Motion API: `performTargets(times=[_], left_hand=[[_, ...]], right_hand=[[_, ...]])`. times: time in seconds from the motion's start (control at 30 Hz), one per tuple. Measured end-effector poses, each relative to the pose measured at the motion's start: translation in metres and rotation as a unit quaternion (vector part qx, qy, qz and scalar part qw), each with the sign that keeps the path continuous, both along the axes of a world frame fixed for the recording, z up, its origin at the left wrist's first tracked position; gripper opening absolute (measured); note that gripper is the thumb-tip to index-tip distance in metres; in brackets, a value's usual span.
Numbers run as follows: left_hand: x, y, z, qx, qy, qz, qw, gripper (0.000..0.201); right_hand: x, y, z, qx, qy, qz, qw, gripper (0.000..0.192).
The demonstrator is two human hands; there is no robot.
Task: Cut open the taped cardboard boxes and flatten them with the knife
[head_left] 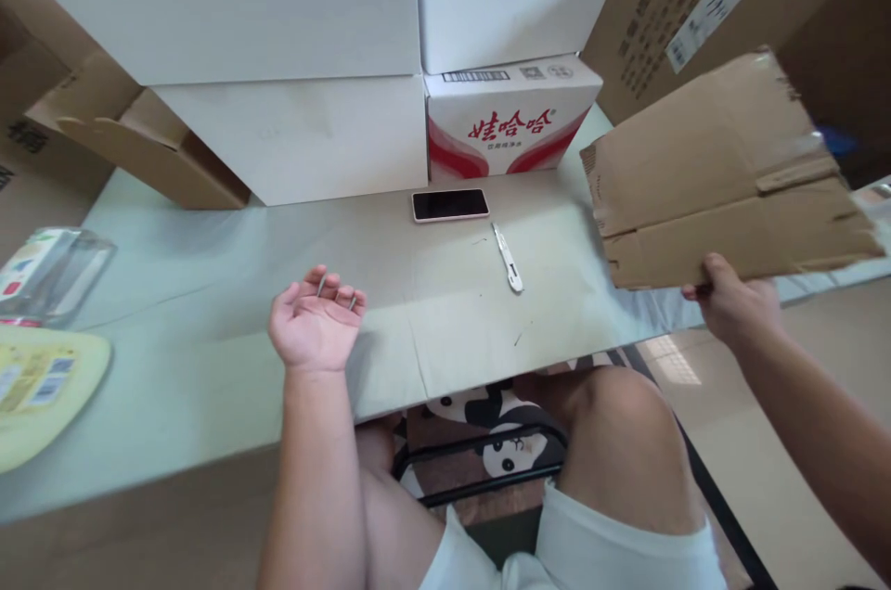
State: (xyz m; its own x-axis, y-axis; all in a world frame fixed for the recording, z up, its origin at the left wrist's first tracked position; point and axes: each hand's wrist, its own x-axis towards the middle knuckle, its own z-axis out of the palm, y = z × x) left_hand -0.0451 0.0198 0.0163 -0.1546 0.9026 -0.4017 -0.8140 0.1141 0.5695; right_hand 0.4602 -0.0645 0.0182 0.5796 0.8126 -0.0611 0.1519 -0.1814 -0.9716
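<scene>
My right hand (pixel 738 298) grips the lower edge of a flat piece of brown cardboard (pixel 710 173), thumb on the near face, at the right side of the table. The cardboard is tilted and has creases and a torn edge. Palm up, my left hand (pixel 316 321) is over the table's front part, fingers loosely curled and apart, holding nothing. Between the hands, a white utility knife (pixel 508 258) lies on the tabletop. Just behind it is a phone (pixel 451 205) with a dark screen.
White boxes (pixel 341 140) and a red-and-white carton (pixel 511 131) stand along the back. Brown boxes are at the left (pixel 174 145) and right (pixel 668 24). A clear plastic package (pixel 70 270) and a pale yellow package (pixel 56 386) lie at the left. My knees are below the table edge.
</scene>
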Motion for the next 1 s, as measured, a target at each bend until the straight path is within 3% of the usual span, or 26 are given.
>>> performTargets(times=[0.07, 0.1, 0.2, 0.27, 0.37, 0.5, 0.6, 0.7, 0.83, 1.0], left_hand=[[0.002, 0.002, -0.001, 0.001, 0.004, 0.0, 1.0, 0.027], [0.003, 0.004, -0.001, 0.002, 0.007, -0.001, 1.0, 0.027], [0.005, 0.007, -0.001, 0.001, 0.01, 0.003, 1.0, 0.028], [0.004, 0.008, 0.0, -0.001, 0.009, 0.008, 1.0, 0.029], [0.001, 0.01, 0.0, -0.001, 0.009, 0.01, 1.0, 0.027], [-0.008, 0.009, 0.0, 0.009, 0.005, 0.013, 1.0, 0.024], [-0.013, 0.007, 0.0, 0.022, -0.006, 0.015, 1.0, 0.023], [-0.016, 0.003, -0.002, 0.037, -0.012, 0.019, 0.999, 0.023], [-0.024, -0.004, -0.003, 0.057, -0.009, 0.027, 0.998, 0.029], [-0.05, -0.016, -0.005, 0.075, -0.037, 0.046, 0.995, 0.035]], right_hand=[[0.003, 0.044, 0.007, 0.019, -0.01, -0.125, 0.992, 0.018], [0.002, 0.069, 0.011, 0.022, -0.008, -0.15, 0.988, 0.019], [-0.003, 0.136, 0.018, -0.014, 0.021, -0.125, 0.992, 0.014], [-0.007, 0.162, 0.014, -0.04, 0.026, -0.12, 0.992, 0.012], [-0.013, 0.168, -0.002, -0.081, 0.028, -0.109, 0.99, 0.012], [-0.022, 0.148, -0.022, -0.139, 0.022, -0.083, 0.987, 0.002], [-0.034, 0.138, -0.023, -0.163, -0.002, -0.053, 0.985, 0.02], [-0.056, 0.138, -0.012, -0.153, -0.043, -0.008, 0.987, 0.007], [-0.112, 0.152, 0.007, -0.115, -0.11, 0.09, 0.983, 0.011], [-0.229, 0.178, 0.021, -0.075, -0.173, 0.272, 0.944, 0.02]])
